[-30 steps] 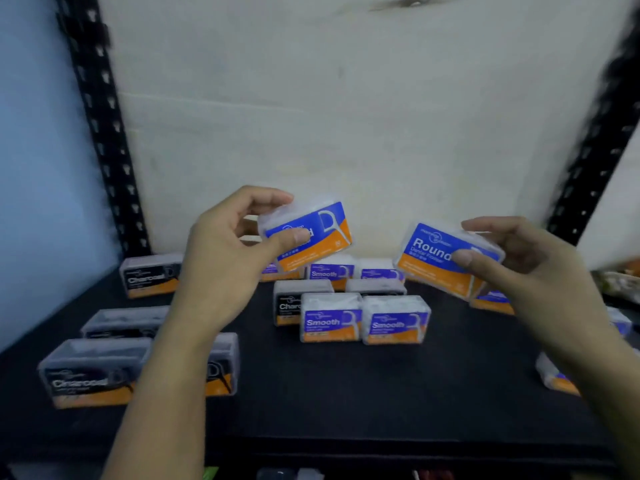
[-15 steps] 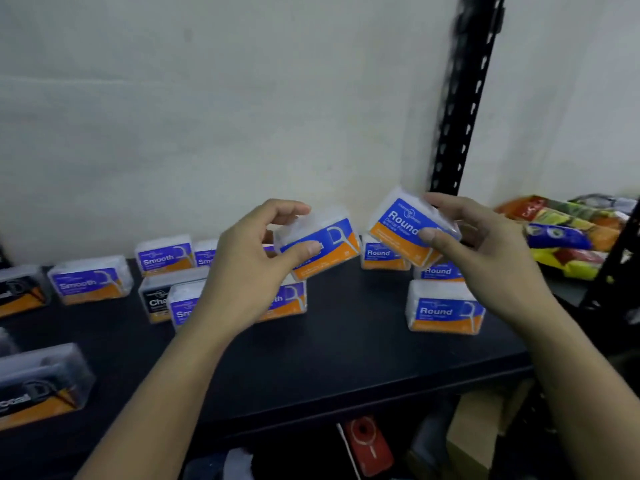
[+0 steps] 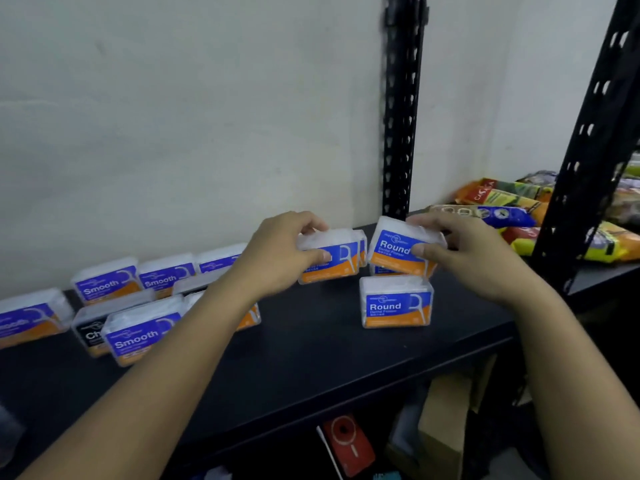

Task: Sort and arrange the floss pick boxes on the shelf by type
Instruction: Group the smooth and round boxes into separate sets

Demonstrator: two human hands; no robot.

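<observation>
Floss pick boxes, two in hand. My left hand [image 3: 277, 258] pinches a clear plastic box with a blue-and-orange label [image 3: 334, 263], thumb on the front face and fingers curled over the lid. The thumb covers the type word. My right hand [image 3: 464, 261] grips a matching clear box labelled "Round" [image 3: 398, 251] the same way, tilted with its left end up. Both are held low at the right rear of the black shelf [image 3: 311, 358], close together. I cannot tell if either touches the boards.

Just in front of the right box stands another clear "Round" box [image 3: 396, 303], upright and facing me. More blue boxes sit half hidden behind the held pair. Well to the left are the "Smooth" boxes [image 3: 138, 332], with one black-labelled box [image 3: 86, 329] mixed in among them.

Step in hand, by my reading: seat both boxes in the Round group. To do it well, I should level the right box first. Each goes down flat, label forward, in line with the standing Round box and not knocking it. I should check the left label before letting go.

Against half a second ago, both hands have dropped from chest-high to near the shelf and moved toward the wall. The boxes now sit less tilted. The view has closed in. Grips are unchanged.
</observation>
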